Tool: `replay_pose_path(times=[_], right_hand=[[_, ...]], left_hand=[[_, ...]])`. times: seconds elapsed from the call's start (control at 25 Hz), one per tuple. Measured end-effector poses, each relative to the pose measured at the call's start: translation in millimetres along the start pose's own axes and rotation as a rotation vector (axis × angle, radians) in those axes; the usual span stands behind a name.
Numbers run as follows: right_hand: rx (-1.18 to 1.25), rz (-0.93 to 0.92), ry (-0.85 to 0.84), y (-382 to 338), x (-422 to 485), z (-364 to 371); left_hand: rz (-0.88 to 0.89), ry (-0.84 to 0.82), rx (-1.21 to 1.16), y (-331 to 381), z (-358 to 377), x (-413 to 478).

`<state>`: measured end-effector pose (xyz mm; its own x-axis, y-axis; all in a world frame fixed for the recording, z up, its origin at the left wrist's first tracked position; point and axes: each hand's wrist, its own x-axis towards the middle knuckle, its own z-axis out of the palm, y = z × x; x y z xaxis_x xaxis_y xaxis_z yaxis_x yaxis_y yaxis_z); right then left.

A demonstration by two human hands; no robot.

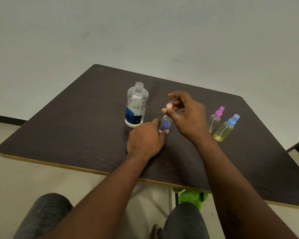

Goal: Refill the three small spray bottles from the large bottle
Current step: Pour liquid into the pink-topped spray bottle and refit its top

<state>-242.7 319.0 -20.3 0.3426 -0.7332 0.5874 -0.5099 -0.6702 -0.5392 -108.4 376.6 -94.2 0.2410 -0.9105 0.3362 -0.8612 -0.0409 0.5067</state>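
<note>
Three small spray bottles stand on the dark table (76, 126). Two capped units are to your right, just beside each other: a clear pink-topped bottle (215, 119) and a yellow-tinted blue-topped bottle (225, 129). The third small bottle (165, 124), also clear, is in front of you between your hands. Your left hand (145, 140) grips this third bottle low on its body, fingers curled round it, and steadies it on the table. Your right hand (188, 116) is above its neck, with thumb and fingertips pinched on a pale pink spray head (169, 106). The large bottle (136, 104) stands upright just left of the third bottle, uncapped, with clear liquid in its lower part. The step in hand is judged to be work on the spray head of the third bottle. Blur prevents telling whether the head sits on the neck or is clear of it, or whether it is coming off or going on. The fill level of the third bottle cannot be read. If the head is coming off, the next move calls for setting it aside, holding the small bottle vertical, and bringing the large bottle's mouth to the narrow neck with a slow tilt. If it is going on, turn it until snug.
</note>
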Motion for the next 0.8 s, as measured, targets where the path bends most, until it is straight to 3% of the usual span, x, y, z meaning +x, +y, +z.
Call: replay_pose_path(times=[0.28, 0.6, 0.8], right_hand=[[0.248, 0.182, 0.190, 11.4, -22.5, 25.8], [0.348, 0.238, 0.255, 13.6, -24.8, 45.5], [0.400, 0.192, 0.190, 19.0, -32.9, 43.5]], left_hand=[[0.023, 0.021, 0.020, -0.1, 1.3, 1.0], [0.020, 0.015, 0.028, -1.1, 1.5, 2.1], [0.008, 0.002, 0.009, -1.1, 1.7, 1.8]])
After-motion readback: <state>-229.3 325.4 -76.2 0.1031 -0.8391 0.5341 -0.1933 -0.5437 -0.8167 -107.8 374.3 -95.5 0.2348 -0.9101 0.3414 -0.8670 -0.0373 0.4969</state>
